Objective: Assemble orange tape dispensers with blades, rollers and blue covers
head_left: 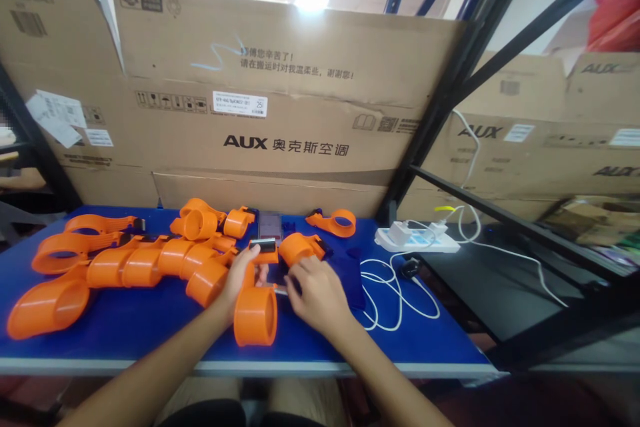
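Note:
My left hand (239, 283) is wrapped round an orange tape dispenser (255, 317). The dispenser's wide ring hangs towards me, and its black-edged head (265, 250) points up past my thumb. My right hand (317, 293) is close by on the right, its fingers curled in a pinch. A thin, pale piece (281, 291) shows at those fingertips; its kind cannot be made out. Just beyond my right hand lies another orange dispenser (296, 248). Several more orange tape dispensers (140, 265) lie in a row to the left of my hands.
The blue tabletop (150, 333) backs onto a large cardboard sheet (300, 100). One dispenser (343, 223) lies near the back right. A white power strip (417, 239) and a looped white cable (400, 307) lie right, beside a black rack post (445, 100).

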`<action>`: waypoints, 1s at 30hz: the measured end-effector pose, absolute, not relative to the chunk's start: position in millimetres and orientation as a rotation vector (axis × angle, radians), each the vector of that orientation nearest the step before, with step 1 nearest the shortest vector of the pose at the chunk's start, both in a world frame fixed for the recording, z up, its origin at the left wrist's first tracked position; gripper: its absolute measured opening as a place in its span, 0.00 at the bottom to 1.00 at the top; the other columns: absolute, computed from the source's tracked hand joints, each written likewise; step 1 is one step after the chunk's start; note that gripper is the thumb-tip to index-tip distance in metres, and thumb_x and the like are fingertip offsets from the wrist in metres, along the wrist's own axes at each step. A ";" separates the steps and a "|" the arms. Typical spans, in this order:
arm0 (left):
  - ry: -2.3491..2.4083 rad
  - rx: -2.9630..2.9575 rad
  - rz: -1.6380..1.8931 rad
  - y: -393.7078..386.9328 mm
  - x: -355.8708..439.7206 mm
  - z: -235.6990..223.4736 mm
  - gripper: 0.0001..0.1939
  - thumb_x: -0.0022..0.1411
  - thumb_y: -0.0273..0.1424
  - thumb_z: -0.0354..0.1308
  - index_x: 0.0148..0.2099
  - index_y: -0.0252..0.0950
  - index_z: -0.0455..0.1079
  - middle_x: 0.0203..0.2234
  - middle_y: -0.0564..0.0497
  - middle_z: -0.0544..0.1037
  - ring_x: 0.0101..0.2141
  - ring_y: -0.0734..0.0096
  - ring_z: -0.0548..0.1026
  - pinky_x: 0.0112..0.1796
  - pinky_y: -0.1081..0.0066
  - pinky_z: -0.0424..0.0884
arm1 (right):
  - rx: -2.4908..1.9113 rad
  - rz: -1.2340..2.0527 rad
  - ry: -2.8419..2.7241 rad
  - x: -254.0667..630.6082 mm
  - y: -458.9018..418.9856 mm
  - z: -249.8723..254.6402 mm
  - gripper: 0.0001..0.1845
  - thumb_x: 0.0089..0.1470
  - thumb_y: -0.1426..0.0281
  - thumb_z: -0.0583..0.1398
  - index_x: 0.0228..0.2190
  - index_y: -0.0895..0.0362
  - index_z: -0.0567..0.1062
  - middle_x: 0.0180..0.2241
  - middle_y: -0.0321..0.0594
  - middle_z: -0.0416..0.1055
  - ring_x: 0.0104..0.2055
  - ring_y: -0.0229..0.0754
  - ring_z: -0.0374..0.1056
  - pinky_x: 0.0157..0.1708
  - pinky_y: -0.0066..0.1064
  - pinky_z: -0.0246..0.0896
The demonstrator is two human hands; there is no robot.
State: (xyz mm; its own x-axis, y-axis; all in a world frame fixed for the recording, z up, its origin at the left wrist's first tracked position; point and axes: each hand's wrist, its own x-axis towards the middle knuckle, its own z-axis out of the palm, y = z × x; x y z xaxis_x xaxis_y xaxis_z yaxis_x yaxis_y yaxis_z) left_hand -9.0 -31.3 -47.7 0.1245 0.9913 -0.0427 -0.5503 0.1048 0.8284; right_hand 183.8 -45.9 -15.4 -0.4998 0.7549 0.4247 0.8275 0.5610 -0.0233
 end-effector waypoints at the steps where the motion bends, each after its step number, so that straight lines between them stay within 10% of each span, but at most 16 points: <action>1: 0.742 0.765 1.305 -31.0 -8.9 -48.1 0.23 0.57 0.48 0.63 0.24 0.35 0.68 0.14 0.53 0.69 0.15 0.76 0.63 0.21 0.73 0.60 | -1.352 -0.281 -2.336 189.3 -42.6 -11.9 0.09 0.64 0.67 0.58 0.34 0.56 0.77 0.38 0.47 0.76 0.41 0.49 0.68 0.39 0.37 0.56; 13: 0.819 0.791 1.310 -28.9 -4.4 -50.7 0.23 0.56 0.51 0.65 0.27 0.37 0.65 0.14 0.55 0.69 0.14 0.77 0.61 0.19 0.75 0.57 | -1.653 0.178 -2.318 199.4 86.5 48.1 0.13 0.67 0.64 0.59 0.43 0.57 0.81 0.43 0.47 0.80 0.44 0.45 0.74 0.42 0.30 0.67; 18: 0.846 0.796 1.295 -29.8 -2.7 -48.2 0.23 0.55 0.51 0.66 0.27 0.37 0.66 0.13 0.55 0.69 0.14 0.77 0.61 0.18 0.75 0.55 | -1.820 0.360 -2.452 167.8 136.1 42.6 0.18 0.67 0.62 0.61 0.54 0.56 0.73 0.55 0.46 0.72 0.51 0.47 0.73 0.50 0.45 0.73; 30: 0.795 0.739 1.305 -38.5 0.0 -42.2 0.22 0.55 0.48 0.66 0.27 0.36 0.67 0.14 0.54 0.69 0.14 0.78 0.62 0.19 0.75 0.55 | -1.883 0.388 -2.531 154.1 156.4 18.0 0.20 0.66 0.63 0.63 0.55 0.57 0.73 0.55 0.47 0.71 0.51 0.49 0.73 0.49 0.46 0.73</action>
State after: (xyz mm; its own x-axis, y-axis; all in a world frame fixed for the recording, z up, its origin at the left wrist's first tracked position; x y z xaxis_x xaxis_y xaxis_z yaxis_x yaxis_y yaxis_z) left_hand 0.0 -38.5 -42.2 0.0871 0.9923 -0.0879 -0.5328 0.1209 0.8376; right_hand 154.1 156.4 18.0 -0.2974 0.9387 -0.1741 0.9478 0.2684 -0.1722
